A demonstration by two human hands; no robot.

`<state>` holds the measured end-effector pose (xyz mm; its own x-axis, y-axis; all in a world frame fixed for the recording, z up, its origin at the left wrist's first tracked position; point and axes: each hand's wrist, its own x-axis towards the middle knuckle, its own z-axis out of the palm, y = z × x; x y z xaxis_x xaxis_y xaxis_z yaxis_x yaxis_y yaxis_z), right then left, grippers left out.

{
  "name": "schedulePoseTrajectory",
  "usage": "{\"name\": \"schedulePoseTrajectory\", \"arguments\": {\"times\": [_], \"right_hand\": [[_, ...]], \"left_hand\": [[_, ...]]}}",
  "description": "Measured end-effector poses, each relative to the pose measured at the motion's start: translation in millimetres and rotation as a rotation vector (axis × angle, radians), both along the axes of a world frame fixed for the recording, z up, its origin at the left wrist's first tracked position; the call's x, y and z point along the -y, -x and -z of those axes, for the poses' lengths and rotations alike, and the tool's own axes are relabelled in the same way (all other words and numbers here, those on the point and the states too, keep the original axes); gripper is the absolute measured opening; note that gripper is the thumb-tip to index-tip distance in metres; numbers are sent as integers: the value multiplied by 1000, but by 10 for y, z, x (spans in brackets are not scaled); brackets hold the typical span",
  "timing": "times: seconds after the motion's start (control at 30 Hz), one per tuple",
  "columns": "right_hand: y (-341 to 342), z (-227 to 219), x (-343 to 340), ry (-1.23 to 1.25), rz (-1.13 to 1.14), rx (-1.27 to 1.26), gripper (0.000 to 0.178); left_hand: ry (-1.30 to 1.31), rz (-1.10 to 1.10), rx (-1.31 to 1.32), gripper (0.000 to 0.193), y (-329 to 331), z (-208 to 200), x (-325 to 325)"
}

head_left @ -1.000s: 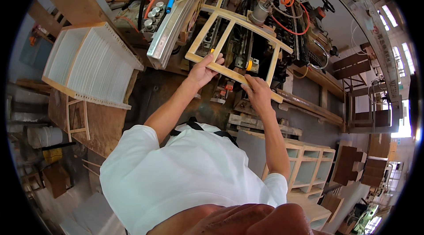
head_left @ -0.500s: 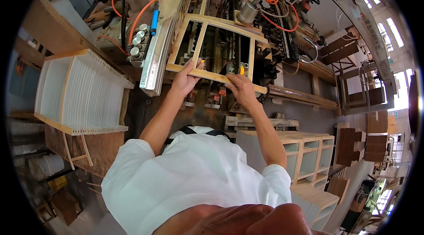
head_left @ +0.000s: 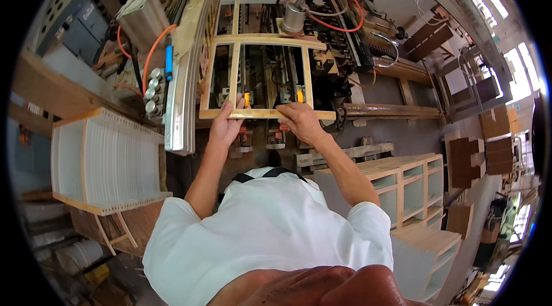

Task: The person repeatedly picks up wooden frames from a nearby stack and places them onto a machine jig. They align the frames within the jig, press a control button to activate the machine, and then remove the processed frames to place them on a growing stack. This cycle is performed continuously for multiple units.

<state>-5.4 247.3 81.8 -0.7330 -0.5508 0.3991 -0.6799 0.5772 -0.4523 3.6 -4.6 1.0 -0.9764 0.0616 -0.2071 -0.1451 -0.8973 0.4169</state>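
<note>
A light wooden frame (head_left: 259, 114) with an upright inner bar lies on the machine in front of me. Its near rail runs crosswise between my hands. My left hand (head_left: 225, 126) grips this rail near its left end, fingers reaching up beside the inner bar. Farther right, my right hand (head_left: 303, 122) is closed over the same rail, thumb toward the middle. Beyond the far rail more pale wooden framing (head_left: 226, 18) shows; whether it is a separate frame I cannot tell. Yellow machine parts (head_left: 299, 96) show through the openings.
A long metal-edged beam (head_left: 179, 127) borders the machine on the left, with a blue cylinder (head_left: 169, 63) and orange hoses. A metal cylinder (head_left: 294, 19) stands over the far rail. Stacked pale frames (head_left: 118, 159) stand at left, wooden cabinets (head_left: 402, 182) at right.
The frame has turned from a slant to nearly square with the machine, its right end rising in view. Both hands have kept their hold on the near rail. My view has shifted too.
</note>
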Motion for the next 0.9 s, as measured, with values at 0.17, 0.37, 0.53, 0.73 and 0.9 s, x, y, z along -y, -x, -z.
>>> {"name": "schedulePoseTrajectory", "arguments": {"times": [0.17,0.37,0.53,0.73,0.9], "right_hand": [[233,54,-51,13,-5,-2,31],[816,85,53,36,-25,-93,32],[1616,-36,251,-214,-43,-445,27],[2539,-191,701,-720,-71,-617,18],[2917,-111,817,-650,-126,-544,16]], "left_hand": [[-16,-45,32,36,125,13,-43],[-40,-101,41,39,597,-137,-65],[-81,-121,47,44,1013,-544,-295],[35,-205,33,62,1638,-565,-271],[80,-159,139,70,1826,-528,-439]]}}
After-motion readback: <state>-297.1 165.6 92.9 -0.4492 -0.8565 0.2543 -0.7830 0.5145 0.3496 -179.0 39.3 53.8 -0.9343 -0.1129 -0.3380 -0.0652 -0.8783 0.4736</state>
